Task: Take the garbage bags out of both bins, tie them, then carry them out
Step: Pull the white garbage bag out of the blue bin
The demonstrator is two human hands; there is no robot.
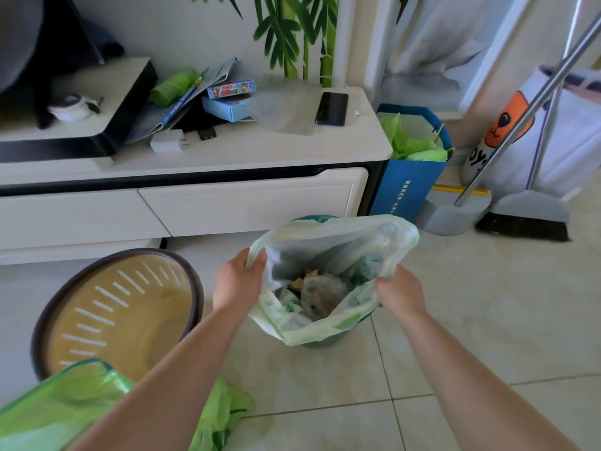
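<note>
Bag (312,330) thin crinkled green plastic, mouth wide | left hand (239,283), right hand (401,292) fingers pinch rim

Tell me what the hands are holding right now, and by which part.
Both hold the garbage bag by its open rim: left hand on the left edge, right hand on the right edge.

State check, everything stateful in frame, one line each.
left hand: shut on garbage bag rim
right hand: shut on garbage bag rim
garbage bag: mouth open, untied, rubbish inside, partly lifted from teal bin
teal bin: upright, mostly hidden under the bag
brown bin: no liner, empty
green bag: on floor by left forearm
phone: screen dark, lying flat
</note>
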